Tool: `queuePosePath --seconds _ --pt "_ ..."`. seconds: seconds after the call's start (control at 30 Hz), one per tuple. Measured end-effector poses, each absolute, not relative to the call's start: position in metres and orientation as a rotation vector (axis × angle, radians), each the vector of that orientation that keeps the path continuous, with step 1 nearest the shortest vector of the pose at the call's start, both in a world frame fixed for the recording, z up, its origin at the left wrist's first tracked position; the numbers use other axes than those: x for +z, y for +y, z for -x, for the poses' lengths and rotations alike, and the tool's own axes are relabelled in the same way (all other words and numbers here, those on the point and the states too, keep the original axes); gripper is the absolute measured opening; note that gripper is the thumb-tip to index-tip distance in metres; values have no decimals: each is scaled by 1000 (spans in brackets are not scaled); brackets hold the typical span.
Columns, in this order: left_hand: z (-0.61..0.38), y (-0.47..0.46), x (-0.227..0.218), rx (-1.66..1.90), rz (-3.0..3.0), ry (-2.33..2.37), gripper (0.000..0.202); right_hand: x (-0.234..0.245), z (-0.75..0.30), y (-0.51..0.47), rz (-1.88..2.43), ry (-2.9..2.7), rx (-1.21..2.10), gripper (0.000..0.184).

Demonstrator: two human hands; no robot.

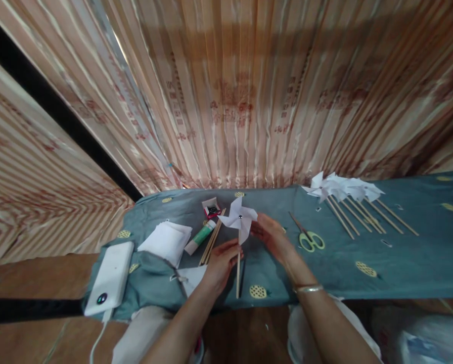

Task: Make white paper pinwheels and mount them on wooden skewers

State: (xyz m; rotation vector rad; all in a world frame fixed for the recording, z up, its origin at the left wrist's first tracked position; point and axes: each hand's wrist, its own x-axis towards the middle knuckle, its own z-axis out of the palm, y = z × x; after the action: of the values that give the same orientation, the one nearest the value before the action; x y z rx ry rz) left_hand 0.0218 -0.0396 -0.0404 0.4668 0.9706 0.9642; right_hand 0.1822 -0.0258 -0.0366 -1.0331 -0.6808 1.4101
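Observation:
A white paper pinwheel (232,217) with a dark pin at its centre stands upright on a pale wooden stick (238,278). My left hand (222,260) is closed around that stick, just under the blades. Beside the blades on the right is my right hand (270,233), fingers stretched out and apart from the stick; whether its fingertips touch the paper I cannot tell. Left of the pinwheel lie several loose wooden sticks (212,242), a green and white glue stick (201,237) and a small open box of dark pins (211,208).
White paper squares (166,242) and a white power bank (110,275) with a cable lie on the left of the cloth-covered table (431,263). Green-handled scissors (310,240) rest right of my hands. Several finished pinwheels (342,188) lie farther right. A curtain (230,91) hangs behind.

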Motion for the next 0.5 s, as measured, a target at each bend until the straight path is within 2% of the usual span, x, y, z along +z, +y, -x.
queuePosePath --seconds 0.1,0.5 --pt "-21 -36 -44 936 -589 1012 39 -32 -184 -25 1032 -673 1429 54" --pt "-17 -24 -52 941 -801 1048 36 -27 -183 -18 956 -588 1472 40"
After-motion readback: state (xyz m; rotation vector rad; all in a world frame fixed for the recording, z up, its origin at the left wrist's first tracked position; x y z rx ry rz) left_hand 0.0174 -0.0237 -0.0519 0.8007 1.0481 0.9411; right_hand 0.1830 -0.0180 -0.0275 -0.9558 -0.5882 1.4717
